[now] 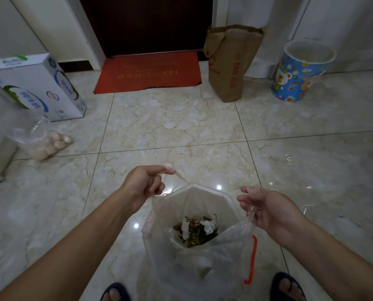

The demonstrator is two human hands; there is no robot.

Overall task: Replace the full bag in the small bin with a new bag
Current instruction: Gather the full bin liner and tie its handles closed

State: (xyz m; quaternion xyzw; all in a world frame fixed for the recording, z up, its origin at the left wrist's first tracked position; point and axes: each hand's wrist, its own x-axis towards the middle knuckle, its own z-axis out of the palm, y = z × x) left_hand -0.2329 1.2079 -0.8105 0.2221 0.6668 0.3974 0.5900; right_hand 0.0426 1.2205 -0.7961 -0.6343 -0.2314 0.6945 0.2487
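Observation:
A clear plastic bag with an orange drawstring hangs low in the middle of the head view, its mouth spread wide. Inside lies rubbish: paper scraps and dark leaves. My left hand pinches the bag's upper left rim with curled fingers. My right hand grips the right rim, thumb and fingers closed on the film. The small blue cartoon-printed bin stands at the far right by the wall, with a clear liner folded over its rim.
A brown paper bag stands near the dark door, beside a red doormat. A white carton and a plastic bag of eggs lie at the left. My slippered feet show at the bottom edge on the glossy tiled floor.

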